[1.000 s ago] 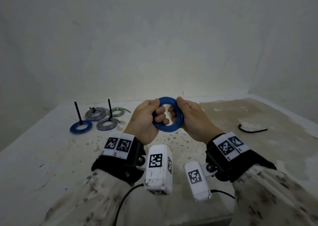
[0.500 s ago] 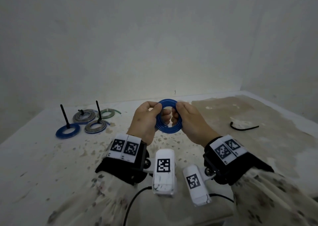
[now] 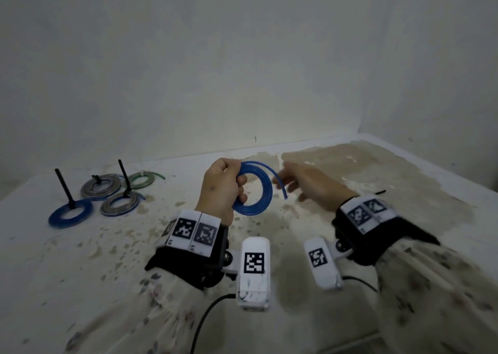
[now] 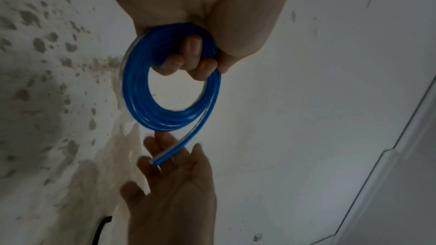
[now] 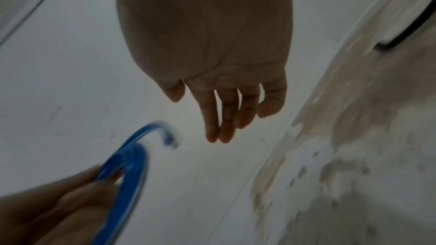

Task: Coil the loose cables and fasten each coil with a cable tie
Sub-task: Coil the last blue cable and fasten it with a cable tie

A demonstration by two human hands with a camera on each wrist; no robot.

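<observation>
My left hand grips a coil of blue cable above the table, fingers curled through the ring, as the left wrist view shows with the blue cable coil. One loose end of the cable springs out to the right. My right hand hovers just right of the coil with fingers straight, holding nothing; the right wrist view shows the right hand empty. A black cable tie lies on the table beyond my right wrist.
At the far left lie several tied coils: a blue coil, two grey coils and a green coil, with black tie tails sticking up. The stained white table meets walls behind and at the right.
My right hand has let go of the blue coil and moved away to the right. The coil's end has sprung loose. The left hand alone holds the coil now.
</observation>
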